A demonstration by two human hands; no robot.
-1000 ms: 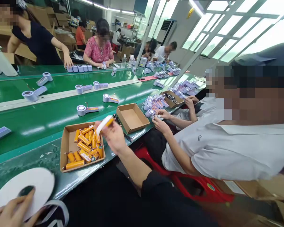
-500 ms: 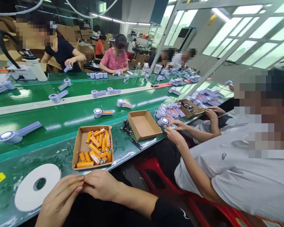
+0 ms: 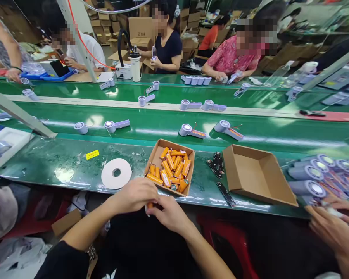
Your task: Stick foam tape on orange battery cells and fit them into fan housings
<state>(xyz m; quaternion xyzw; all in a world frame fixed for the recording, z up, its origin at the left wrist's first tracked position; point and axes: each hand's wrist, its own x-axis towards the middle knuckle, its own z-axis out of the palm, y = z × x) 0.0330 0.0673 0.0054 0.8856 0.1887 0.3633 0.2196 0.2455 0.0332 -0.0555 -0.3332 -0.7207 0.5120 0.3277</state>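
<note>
My left hand (image 3: 137, 195) and my right hand (image 3: 171, 213) meet just off the front edge of the bench, fingers closed together. Between the fingertips shows a small part of an orange battery (image 3: 150, 205), with a bit of white beside it. Most of the battery is hidden by my fingers. Right behind them stands an open cardboard box (image 3: 154, 157) of wired orange batteries (image 3: 168, 168). To the left of the box a white roll of tape (image 3: 108, 176) lies flat, near a yellow label (image 3: 92, 154).
Dark circuit strips (image 3: 225, 193) and a cardboard tray (image 3: 253, 174) are to the right, then purple handheld-fan housings (image 3: 306, 188) by a co-worker's hands (image 3: 334, 221). More housings (image 3: 187, 130) dot the green conveyor (image 3: 151, 126). People sit opposite.
The view has swung left, bringing the bench's left end into sight. My hands stay together, and some orange now shows between the fingers.
</note>
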